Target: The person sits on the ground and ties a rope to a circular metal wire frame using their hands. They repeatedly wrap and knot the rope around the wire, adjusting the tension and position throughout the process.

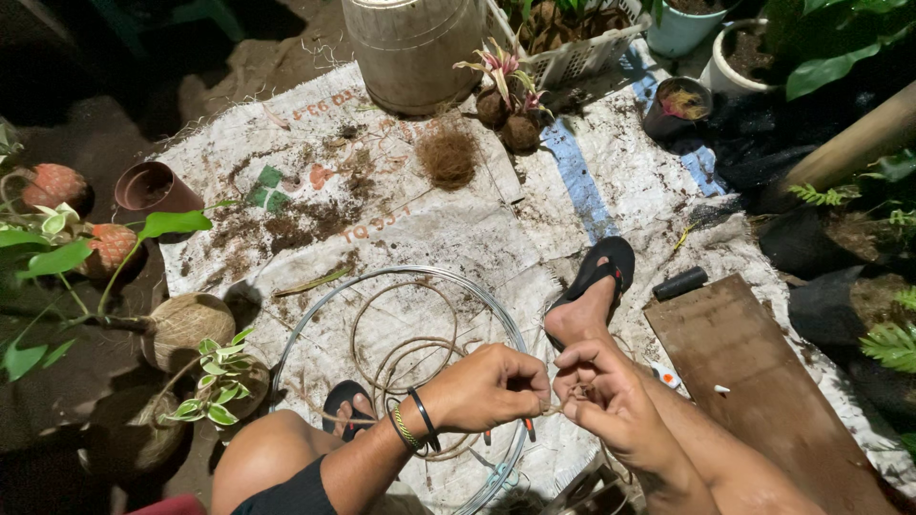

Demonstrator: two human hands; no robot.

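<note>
- The left hand (pixel 491 386) is closing into a fist around a thin rough brown fibre cord (pixel 551 408), and the right hand (pixel 611 396) is pinching the same cord between thumb and fingertips.
- The short piece of cord between the two hands is running roughly left to right; the fingers are hiding most of it.
- Below the hands, loose coils of the cord (pixel 405 358) are lying inside a big round hoop of grey metal wire (pixel 382 277).
- Small orange-tipped pieces under the left hand are hard to identify.
- Everything is resting on a dirty white woven plastic sack (pixel 429 219), with a ball of brown coconut fibre (pixel 447 157) further away.
</note>
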